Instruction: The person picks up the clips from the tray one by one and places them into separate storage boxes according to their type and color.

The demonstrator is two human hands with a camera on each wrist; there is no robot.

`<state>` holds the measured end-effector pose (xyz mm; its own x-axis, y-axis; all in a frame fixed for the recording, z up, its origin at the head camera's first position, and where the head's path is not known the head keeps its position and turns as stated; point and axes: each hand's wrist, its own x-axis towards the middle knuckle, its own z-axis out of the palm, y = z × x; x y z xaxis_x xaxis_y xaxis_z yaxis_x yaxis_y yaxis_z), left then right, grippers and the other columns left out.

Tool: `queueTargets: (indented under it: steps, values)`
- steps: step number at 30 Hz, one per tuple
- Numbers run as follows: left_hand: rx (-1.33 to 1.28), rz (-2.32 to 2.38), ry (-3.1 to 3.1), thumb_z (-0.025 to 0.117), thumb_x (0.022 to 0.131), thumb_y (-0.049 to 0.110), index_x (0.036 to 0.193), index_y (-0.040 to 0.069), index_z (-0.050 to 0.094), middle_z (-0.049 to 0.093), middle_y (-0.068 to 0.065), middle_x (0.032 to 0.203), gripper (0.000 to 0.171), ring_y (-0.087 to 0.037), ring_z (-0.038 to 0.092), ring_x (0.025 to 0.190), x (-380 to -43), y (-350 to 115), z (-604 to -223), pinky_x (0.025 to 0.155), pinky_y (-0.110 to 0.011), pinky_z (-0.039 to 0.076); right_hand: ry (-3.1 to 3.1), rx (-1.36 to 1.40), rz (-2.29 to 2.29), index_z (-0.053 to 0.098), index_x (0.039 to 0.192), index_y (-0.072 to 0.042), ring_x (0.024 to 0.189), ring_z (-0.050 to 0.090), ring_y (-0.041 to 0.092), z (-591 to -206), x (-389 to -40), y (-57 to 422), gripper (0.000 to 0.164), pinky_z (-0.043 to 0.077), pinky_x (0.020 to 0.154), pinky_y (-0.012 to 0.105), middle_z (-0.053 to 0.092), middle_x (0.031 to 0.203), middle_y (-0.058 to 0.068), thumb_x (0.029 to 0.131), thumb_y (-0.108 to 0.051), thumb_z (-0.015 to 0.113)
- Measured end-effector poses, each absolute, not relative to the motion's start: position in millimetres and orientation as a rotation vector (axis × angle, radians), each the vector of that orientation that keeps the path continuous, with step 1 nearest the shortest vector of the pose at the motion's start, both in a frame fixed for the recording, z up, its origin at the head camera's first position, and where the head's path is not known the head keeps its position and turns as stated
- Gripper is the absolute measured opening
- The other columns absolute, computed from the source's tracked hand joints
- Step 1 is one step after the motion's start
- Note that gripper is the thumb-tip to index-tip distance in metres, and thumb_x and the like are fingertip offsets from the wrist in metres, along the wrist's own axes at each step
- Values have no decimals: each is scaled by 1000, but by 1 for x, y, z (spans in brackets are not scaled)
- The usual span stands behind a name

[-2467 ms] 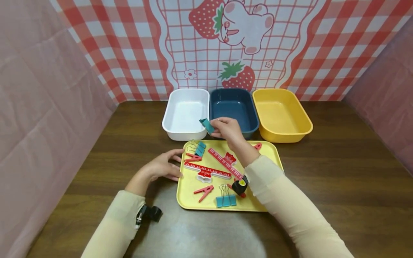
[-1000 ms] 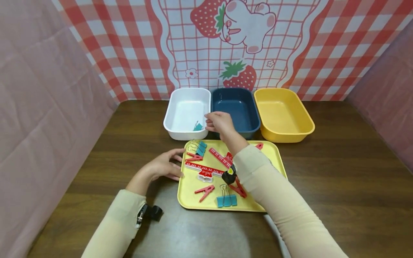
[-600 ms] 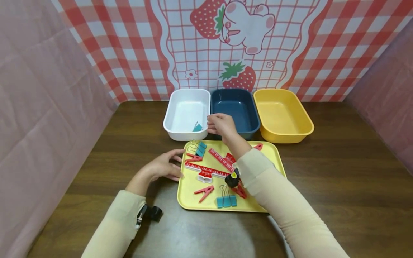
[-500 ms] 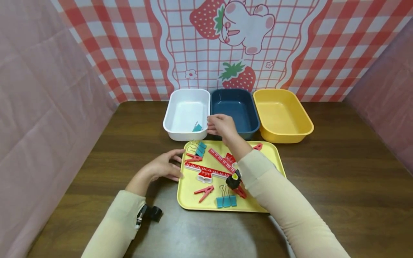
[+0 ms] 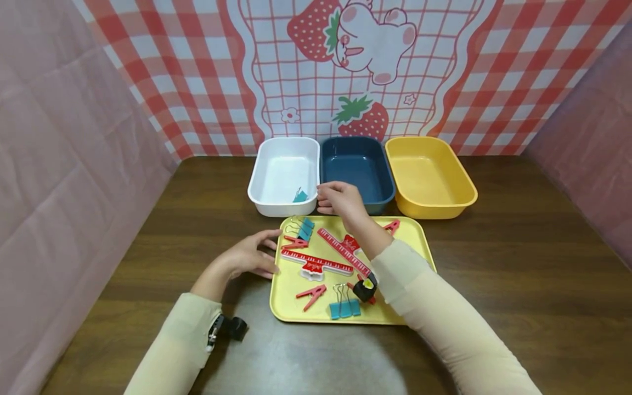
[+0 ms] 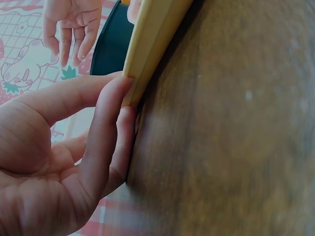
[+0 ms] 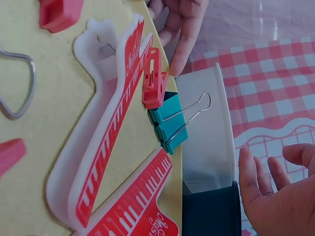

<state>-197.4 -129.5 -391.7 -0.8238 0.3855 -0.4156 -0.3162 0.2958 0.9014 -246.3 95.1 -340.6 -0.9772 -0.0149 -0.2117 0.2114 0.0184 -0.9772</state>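
In the head view, the teal binder clip (image 5: 300, 196) that had been between the fingers of the right hand (image 5: 342, 204) moments before now lay in the white bin (image 5: 281, 209), near its front right corner. The right hand had let go: its fingers were loosely bent with nothing in them, over the front where the white bin met the navy bin (image 5: 357, 167). The yellow bin (image 5: 429, 186) stood at the far end of the row. The left hand (image 5: 249, 255) had stayed at the left edge of the yellow tray (image 5: 291, 302). By my judgement, that drop finished one transfer and the sorting was in an early stage, since the tray remained well stocked: a teal binder clip (image 5: 305, 229) at its back left corner, another near the front edge, two red keyboard-print music clips (image 5: 317, 262) and several red clothespins (image 5: 311, 296), one partly hidden by the right wrist camera.

In the left wrist view, the left hand's relaxed fingers touched the tray's rim at the wooden tabletop (image 6: 236, 147), probably to steady it.

In the right wrist view, the right hand showed plainly unladen beyond the bins. On the tray, the back-corner teal clip lay against a red clothespin, its wire handles pointing toward the bins.
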Motion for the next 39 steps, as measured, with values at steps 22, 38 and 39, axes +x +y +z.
queueTargets:
  steps: [22, 38, 39]
  values:
    - [36, 1562, 2007, 67, 71, -20, 144, 10, 30, 38, -21, 122, 87, -26, 60, 91, -196, -127, -389, 69, -39, 59, 2196, 87, -2038, 62, 115, 0, 85, 62, 26, -335, -220, 102, 28, 56, 78, 32, 61, 106, 18, 92, -15, 57]
    - [48, 1562, 2002, 67, 70, -19, 144, 9, 29, 38, -22, 123, 88, -26, 59, 91, -196, -127, -390, 69, -39, 59, 2203, 52, -1992, 62, 115, -3, 102, 56, 36, -335, -201, 113, 27, 53, 86, 43, 61, 107, 14, 93, -17, 57]
    - [44, 1561, 2005, 67, 70, -19, 144, 9, 29, 38, -22, 123, 88, -26, 59, 91, -195, -127, -390, 69, -39, 59, 2203, 41, -1994, 62, 114, -3, 102, 56, 36, -335, -200, 113, 26, 53, 86, 43, 61, 108, 14, 93, -17, 57]
